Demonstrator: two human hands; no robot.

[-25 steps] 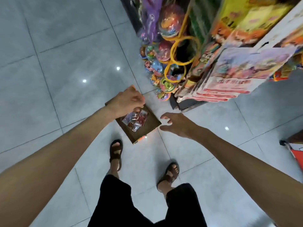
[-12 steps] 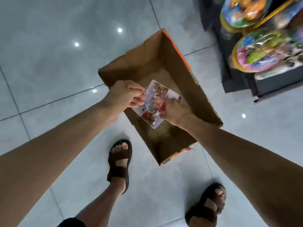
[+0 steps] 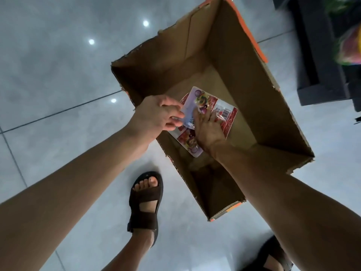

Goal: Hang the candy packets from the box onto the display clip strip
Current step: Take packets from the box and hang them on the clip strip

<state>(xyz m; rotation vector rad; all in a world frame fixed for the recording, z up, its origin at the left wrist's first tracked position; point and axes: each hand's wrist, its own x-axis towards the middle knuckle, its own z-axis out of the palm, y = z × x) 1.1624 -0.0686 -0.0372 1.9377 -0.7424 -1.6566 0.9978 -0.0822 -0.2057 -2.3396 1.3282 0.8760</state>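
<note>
Looking down on grey floor tiles (image 3: 58, 75), with an open cardboard box (image 3: 244, 85) lying from centre to 1 o'clock and a dark display base (image 3: 316, 55) at 2 o'clock. Standing in a brown sandal (image 3: 144, 202) at 6 o'clock. Reaching from 7 o'clock with the left hand (image 3: 156, 114), pinching the candy packets (image 3: 199, 100) by their edge. Reaching from 5 o'clock with the right hand (image 3: 209, 130), clasping them under spread fingers, thumb hidden, inside the box at centre.

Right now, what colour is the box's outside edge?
Orange; the box is brown inside. Head view shows it best.
</note>
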